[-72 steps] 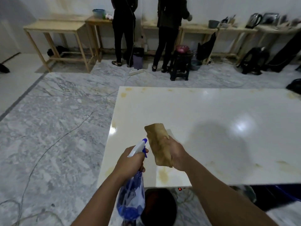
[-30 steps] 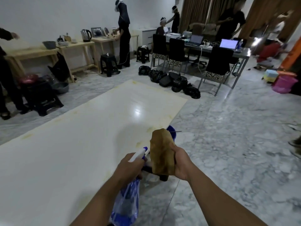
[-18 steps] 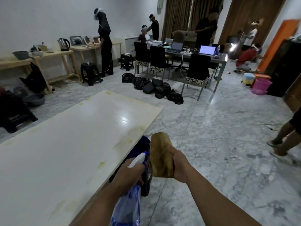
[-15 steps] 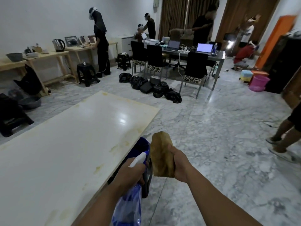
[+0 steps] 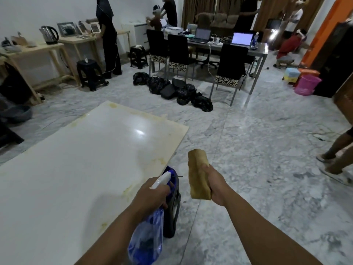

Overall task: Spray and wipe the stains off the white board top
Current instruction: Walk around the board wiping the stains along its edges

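The white board top (image 5: 80,169) lies flat, filling the lower left of the head view, with its long axis running from near left away toward the far corner at upper centre. Yellowish stains (image 5: 158,161) mark its right-hand edge, with more at the far corner and along the near right edge. A bright reflection sits on the surface toward the far end.

The left hand (image 5: 152,196) grips the neck of a blue spray bottle (image 5: 147,243), fingers curled round it. The bottle hangs body-down; its white nozzle (image 5: 161,179) points up and forward, over the board's right edge. The right hand (image 5: 214,185) grips a folded tan cloth (image 5: 197,175), fingers wrapped round its lower half. The cloth stands upright, long axis vertical, above the marble floor (image 5: 257,159), just beside the board and apart from it.

A dark stool (image 5: 172,211) shows under the board edge, behind the bottle. Black bags (image 5: 172,89) lie on the floor beyond, near a table with laptops (image 5: 241,38).
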